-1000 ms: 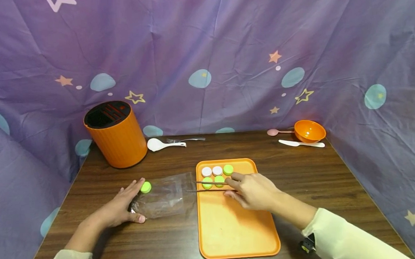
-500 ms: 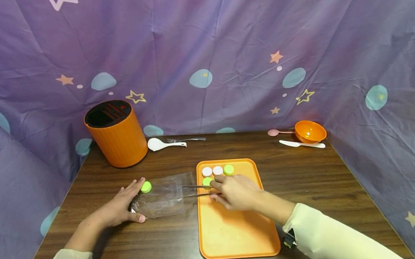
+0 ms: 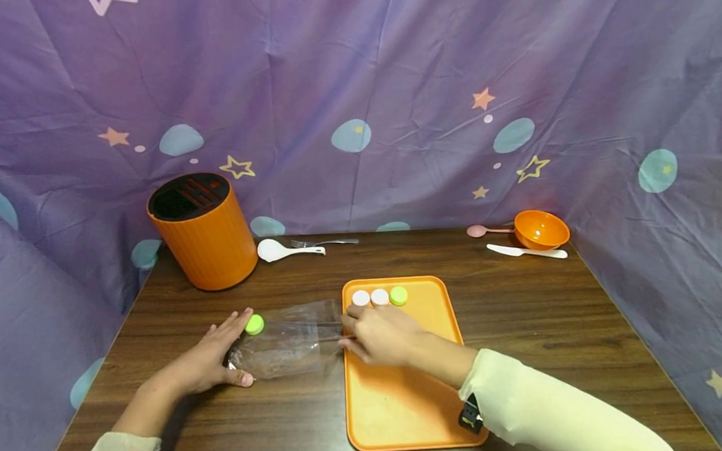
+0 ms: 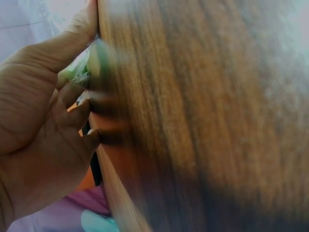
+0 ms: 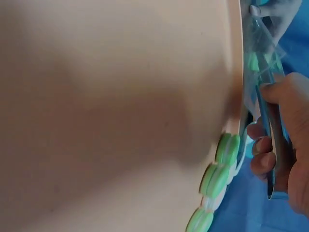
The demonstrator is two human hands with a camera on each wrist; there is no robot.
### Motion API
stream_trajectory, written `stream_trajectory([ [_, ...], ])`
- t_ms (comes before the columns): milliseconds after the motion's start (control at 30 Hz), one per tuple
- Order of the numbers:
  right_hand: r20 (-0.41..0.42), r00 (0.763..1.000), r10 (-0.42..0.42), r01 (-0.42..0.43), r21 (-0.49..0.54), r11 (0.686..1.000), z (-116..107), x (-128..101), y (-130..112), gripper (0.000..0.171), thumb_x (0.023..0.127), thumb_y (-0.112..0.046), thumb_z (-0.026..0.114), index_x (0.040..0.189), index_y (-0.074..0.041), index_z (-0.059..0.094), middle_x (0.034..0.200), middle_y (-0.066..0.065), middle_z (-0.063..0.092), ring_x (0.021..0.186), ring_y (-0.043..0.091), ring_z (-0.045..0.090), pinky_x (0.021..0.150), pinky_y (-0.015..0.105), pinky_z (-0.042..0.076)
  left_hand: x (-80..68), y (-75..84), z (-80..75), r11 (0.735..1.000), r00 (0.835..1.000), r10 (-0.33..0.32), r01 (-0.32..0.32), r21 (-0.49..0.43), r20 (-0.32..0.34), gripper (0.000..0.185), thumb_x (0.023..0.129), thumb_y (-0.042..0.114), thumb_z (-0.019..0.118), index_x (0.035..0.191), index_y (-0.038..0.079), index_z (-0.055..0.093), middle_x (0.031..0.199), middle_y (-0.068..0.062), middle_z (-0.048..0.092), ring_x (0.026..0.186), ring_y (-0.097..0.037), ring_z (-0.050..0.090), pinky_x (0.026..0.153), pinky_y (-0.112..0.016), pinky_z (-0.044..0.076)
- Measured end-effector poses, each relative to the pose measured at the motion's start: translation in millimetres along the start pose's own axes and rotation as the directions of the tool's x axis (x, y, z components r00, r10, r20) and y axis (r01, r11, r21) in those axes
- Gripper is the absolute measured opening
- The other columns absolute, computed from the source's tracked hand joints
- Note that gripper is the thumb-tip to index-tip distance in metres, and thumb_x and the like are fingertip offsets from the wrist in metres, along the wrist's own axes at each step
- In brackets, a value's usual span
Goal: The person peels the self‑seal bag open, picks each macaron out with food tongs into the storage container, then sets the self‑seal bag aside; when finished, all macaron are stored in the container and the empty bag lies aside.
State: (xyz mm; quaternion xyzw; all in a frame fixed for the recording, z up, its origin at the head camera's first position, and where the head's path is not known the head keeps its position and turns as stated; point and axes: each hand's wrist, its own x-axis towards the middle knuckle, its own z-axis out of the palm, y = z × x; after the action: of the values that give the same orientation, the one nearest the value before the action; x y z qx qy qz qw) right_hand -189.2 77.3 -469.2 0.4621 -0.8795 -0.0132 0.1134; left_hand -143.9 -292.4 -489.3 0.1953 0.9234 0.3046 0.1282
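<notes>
In the head view my right hand grips metal tongs over the orange tray. The tongs reach left into the mouth of a clear plastic bag lying flat on the table. My left hand rests at the bag's far left end, thumb and fingers spread and fairly straight. A green macaron lies beside its index finger, at the bag's upper corner. On the tray sit two white macarons and a green one. My right hand hides the green macarons below them, which show in the right wrist view.
An orange knife block stands back left, with a white ladle and a fork beside it. At the back right are an orange bowl, a pink spoon and a white knife. A purple curtain surrounds the table.
My right hand has moved left across the tray with the tongs, whose tips have gone deeper into the bag. My left hand, the bag and the macaron beside it stay put.
</notes>
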Motion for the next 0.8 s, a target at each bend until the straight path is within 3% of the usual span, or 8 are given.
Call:
stream_trajectory([
  [200, 0.000, 1.000, -0.003, 0.003, -0.020, 1.000, 5.0, 9.8, -9.1, 0.033, 0.109, -0.044, 0.068, 0.109, -0.012, 0.075, 0.099, 0.000, 0.072, 0.078, 0.015, 0.071, 0.058, 0.033, 0.061, -0.9, 1.1, -0.5, 1.000, 1.000, 0.002, -0.002, -0.028, -0.001, 0.126, 0.077, 0.029, 0.098, 0.171, -0.008, 0.023, 0.177, -0.038, 0.023, 0.163, -0.065, 0.016, 0.128, -0.084, 0.011],
  [467, 0.008, 1.000, 0.006, -0.006, -0.035, 0.999, 5.2, 22.3, -19.8, 0.035, 0.110, -0.044, 0.066, 0.111, -0.011, 0.077, 0.100, 0.001, 0.073, 0.078, 0.016, 0.073, 0.062, 0.032, 0.064, -1.3, 2.6, -1.8, 0.999, 1.000, -0.004, 0.004, -0.037, 0.003, 0.125, 0.077, 0.029, 0.097, 0.171, -0.008, 0.023, 0.177, -0.037, 0.024, 0.164, -0.064, 0.016, 0.129, -0.084, 0.011],
  [800, 0.000, 0.999, 0.049, -0.049, -0.037, 0.998, 8.1, 34.4, -30.6, 0.032, 0.109, -0.043, 0.068, 0.105, -0.012, 0.073, 0.096, -0.001, 0.071, 0.069, 0.011, 0.071, 0.055, 0.028, 0.061, -1.1, 0.8, -1.3, 0.999, 1.000, 0.006, -0.006, -0.051, 0.002, 0.127, 0.077, 0.033, 0.097, 0.172, -0.006, 0.022, 0.178, -0.035, 0.023, 0.164, -0.064, 0.015, 0.129, -0.084, 0.009],
])
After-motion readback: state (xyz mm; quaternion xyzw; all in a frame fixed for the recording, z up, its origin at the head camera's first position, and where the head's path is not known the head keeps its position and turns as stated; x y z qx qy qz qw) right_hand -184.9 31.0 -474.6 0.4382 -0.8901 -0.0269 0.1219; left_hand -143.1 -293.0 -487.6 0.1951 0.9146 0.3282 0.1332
